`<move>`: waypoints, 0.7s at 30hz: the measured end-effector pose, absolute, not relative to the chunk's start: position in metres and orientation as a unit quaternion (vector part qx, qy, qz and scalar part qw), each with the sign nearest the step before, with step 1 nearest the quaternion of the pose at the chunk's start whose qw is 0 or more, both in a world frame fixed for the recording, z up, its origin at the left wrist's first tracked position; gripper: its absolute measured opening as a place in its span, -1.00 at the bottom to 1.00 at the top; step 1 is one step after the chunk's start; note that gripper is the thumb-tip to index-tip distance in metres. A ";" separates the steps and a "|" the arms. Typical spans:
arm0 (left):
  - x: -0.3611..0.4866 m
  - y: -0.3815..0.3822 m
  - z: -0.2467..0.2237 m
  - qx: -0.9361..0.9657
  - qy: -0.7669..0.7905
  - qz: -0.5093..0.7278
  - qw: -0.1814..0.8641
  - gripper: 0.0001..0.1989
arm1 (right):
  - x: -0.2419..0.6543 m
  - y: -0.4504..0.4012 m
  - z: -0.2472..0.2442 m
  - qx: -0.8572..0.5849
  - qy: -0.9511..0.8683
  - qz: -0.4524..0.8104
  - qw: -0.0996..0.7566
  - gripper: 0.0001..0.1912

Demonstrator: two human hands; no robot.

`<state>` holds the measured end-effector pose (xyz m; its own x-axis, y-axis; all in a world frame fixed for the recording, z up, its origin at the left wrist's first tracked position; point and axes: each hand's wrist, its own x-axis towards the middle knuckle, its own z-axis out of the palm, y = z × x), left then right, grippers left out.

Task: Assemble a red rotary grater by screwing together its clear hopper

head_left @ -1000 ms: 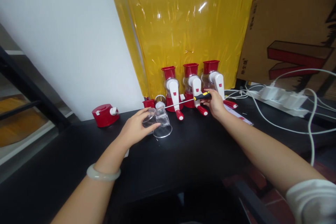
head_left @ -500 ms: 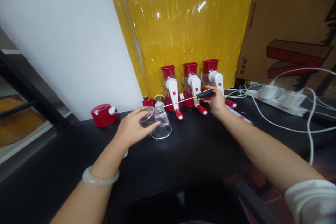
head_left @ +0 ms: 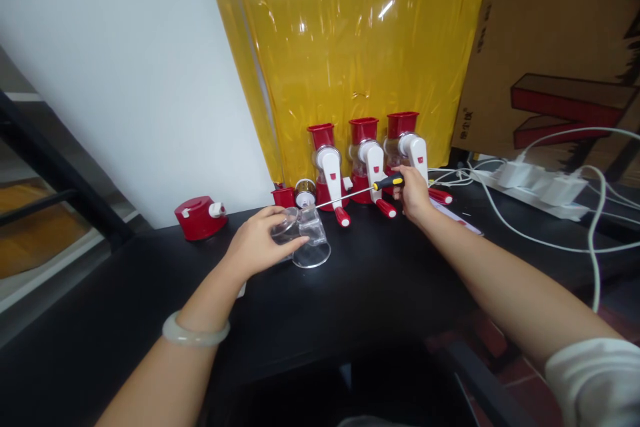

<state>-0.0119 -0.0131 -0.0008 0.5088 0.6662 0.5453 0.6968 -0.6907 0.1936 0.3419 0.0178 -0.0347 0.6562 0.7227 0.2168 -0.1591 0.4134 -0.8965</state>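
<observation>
Near the back edge of the worktop (head_left: 350, 307), we have our left hand (head_left: 257, 243) half open around the clear part (head_left: 313, 250), thumb and fingers gripping its left side, while our right hand (head_left: 413, 193) closes on the handle of the screwdriver (head_left: 389, 181), whose shaft slants down leftward to the part's upper end; we cannot tell whether the tip touches. Behind the part we see the drum (head_left: 305, 195) and the red hopper (head_left: 284, 197), with three grinders (head_left: 375, 163) along the back edge to their right and the red base (head_left: 200, 219) towards the back left corner.
</observation>
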 end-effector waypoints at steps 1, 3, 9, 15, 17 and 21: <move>-0.012 -0.013 -0.001 -0.871 -0.388 -0.301 0.021 -0.54 | 0.342 0.017 -0.035 -0.467 -0.308 0.276 0.781 -0.85; -0.013 -0.012 0.000 -0.876 -0.380 -0.297 0.015 -0.54 | 0.342 0.017 -0.037 -0.474 -0.316 0.271 0.776 -0.78; -0.014 -0.011 0.000 -0.880 -0.371 -0.294 0.019 -0.55 | 0.343 0.021 -0.043 -0.449 -0.317 0.300 0.780 -0.72; -0.015 -0.007 -0.004 -0.871 -0.390 -0.298 0.025 -0.50 | 0.343 0.020 -0.041 -0.436 -0.324 0.316 0.778 -0.80; -0.017 -0.004 -0.005 -0.867 -0.394 -0.302 0.028 -0.51 | 0.340 0.020 -0.040 -0.439 -0.326 0.316 0.775 -0.78; -0.021 0.001 -0.005 -0.874 -0.382 -0.300 0.009 -0.57 | 0.337 0.019 -0.041 -0.446 -0.343 0.291 0.774 -0.66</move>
<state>-0.0211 0.0013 -0.0053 0.5276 0.6632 0.5309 0.6736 -0.7074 0.2143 0.3366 0.0193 -0.0411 0.5962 0.7555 0.2718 -0.1444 0.4339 -0.8893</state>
